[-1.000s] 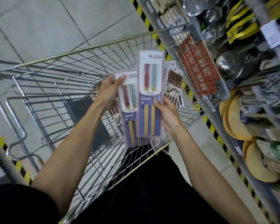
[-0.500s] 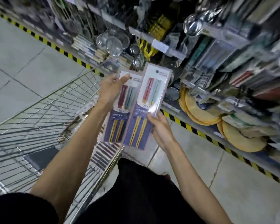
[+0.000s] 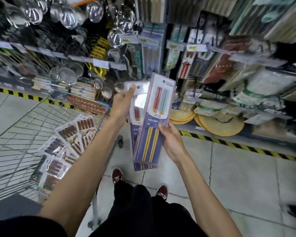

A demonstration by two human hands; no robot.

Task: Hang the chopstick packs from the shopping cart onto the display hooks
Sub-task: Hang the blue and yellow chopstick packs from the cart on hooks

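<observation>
Head view: the left hand (image 3: 122,103) holds the top of the back chopstick pack (image 3: 138,98), thumb on its front. The right hand (image 3: 171,139) pinches the side of the front chopstick pack (image 3: 154,120). Both are up in the air near the shelf. More packs (image 3: 67,139) lie in the shopping cart (image 3: 15,134). To hang one well, line up its top hole and slide it straight on. The hooks are too blurry to pick out.

FREE: floor (image 3: 237,177) btwn cart (image 3: 15,127) & shelf base (image 3: 229,142), open | FREE: dark gap (image 3: 171,72) in display, just above held packs (image 3: 149,124) | BLOCKED: hung packs (image 3: 150,53) + ladles (image 3: 115,37) crowd shelf front; mats (image 3: 219,122) fill bottom shelf
</observation>
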